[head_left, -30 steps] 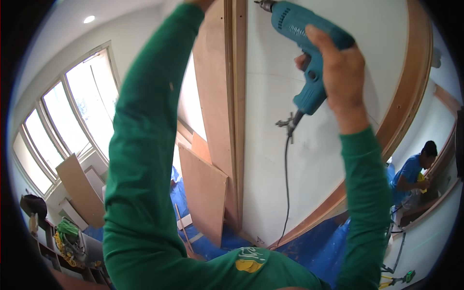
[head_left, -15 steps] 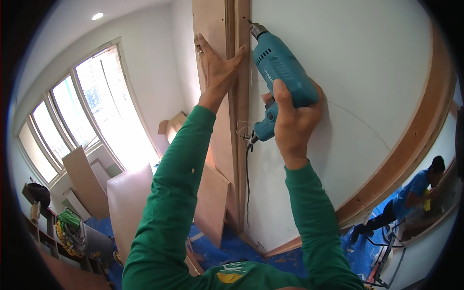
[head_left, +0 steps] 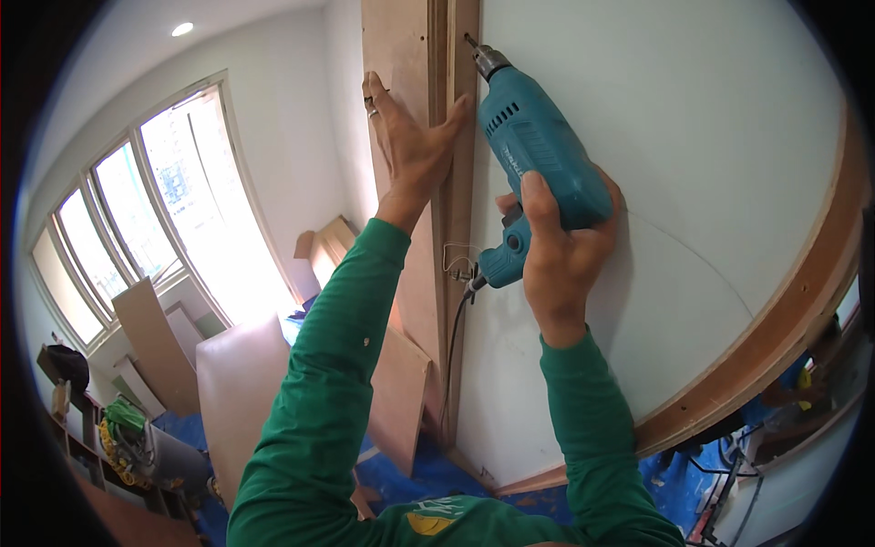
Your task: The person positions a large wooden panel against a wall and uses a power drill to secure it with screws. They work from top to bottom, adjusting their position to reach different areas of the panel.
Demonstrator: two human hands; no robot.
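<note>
A teal corded power drill (head_left: 538, 141) is gripped by my right hand (head_left: 574, 246), with the forefinger side at its trigger and the thumb along its body. Its bit points up and to the left, the tip at the edge of an upright wooden frame (head_left: 463, 68) beside a dark hole. My left hand (head_left: 406, 141) is spread against the adjoining plywood board (head_left: 396, 41), fingers round its left edge and thumb stretched toward the frame. A black cord (head_left: 453, 356) hangs from the drill's handle. Small screw holes show in the board.
A white panel (head_left: 674, 118) with a curved wooden edge (head_left: 775, 337) fills the right. Loose plywood sheets (head_left: 241, 392) lean at the left below bright windows (head_left: 164, 201). Blue sheeting (head_left: 410, 469) covers the floor. Another person (head_left: 793, 387) is partly hidden at far right.
The view has shifted slightly. The drill and both hands sit a little lower in the picture, with the bit still at the frame. The other person is now mostly hidden behind the curved edge.
</note>
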